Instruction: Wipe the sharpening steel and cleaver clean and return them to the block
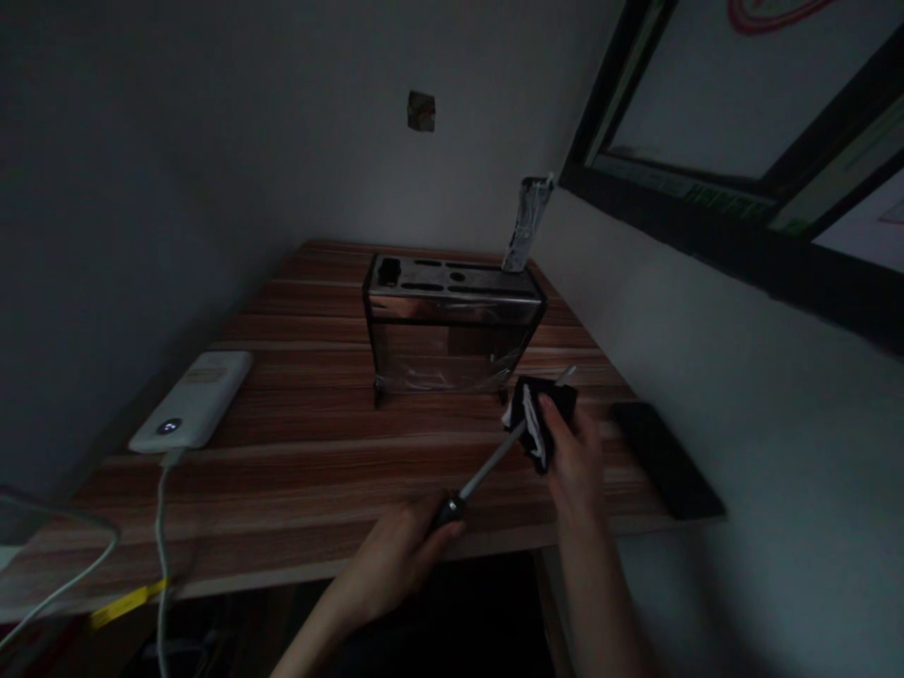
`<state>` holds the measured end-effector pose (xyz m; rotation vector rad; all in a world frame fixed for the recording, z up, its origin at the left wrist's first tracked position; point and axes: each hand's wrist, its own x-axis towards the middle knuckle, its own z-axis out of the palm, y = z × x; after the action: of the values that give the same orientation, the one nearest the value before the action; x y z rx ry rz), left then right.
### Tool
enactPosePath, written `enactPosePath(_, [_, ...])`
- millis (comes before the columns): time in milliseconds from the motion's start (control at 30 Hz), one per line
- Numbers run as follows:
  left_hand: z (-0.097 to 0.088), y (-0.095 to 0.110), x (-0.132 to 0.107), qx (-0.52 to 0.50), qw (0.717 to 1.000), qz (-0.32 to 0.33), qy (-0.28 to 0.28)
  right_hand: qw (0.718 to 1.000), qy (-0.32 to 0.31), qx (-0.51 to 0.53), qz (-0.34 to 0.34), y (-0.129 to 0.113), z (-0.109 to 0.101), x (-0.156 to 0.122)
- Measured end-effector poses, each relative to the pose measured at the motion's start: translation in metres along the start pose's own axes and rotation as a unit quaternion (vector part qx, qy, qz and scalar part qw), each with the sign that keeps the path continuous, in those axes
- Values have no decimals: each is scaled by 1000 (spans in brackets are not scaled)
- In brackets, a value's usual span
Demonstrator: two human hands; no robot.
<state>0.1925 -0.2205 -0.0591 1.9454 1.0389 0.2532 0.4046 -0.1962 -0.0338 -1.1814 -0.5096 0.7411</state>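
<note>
My left hand (pixel 395 565) is closed around the dark handle (pixel 449 510) of a sharpening steel (pixel 492 471). Its long grey rod slants up and to the right above the table's front part. A folded black cloth with white edges (pixel 535 424) is wrapped about the rod near its far end, and my right hand (pixel 575 452) grips it there. The rod's tip sticks out past the cloth. Behind the cloth stands a knife block (pixel 456 306) with a slotted metal top and a clear front. In the dim light the fingers show only in part.
The wood-grain table (pixel 303 508) meets walls at the back and right. A white power bank (pixel 194 400) with a cable lies at left. At right is a flat black object (pixel 668 460). A pale, plastic-looking upright piece (pixel 528 224) rises at the block's back right.
</note>
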Motion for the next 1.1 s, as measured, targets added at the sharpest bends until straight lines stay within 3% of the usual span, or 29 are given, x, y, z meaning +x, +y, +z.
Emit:
enactPosePath(267, [-1, 5, 1, -40, 999, 7, 10, 991, -103, -80, 31, 35, 4, -49])
enactPosePath(467, [1, 3, 1, -51, 998, 15, 30, 977, -154, -142, 23, 37, 7, -76])
enactPosePath(1100, [3, 0, 1, -1, 1000, 7, 15, 979, -157, -133, 15, 31, 7, -82])
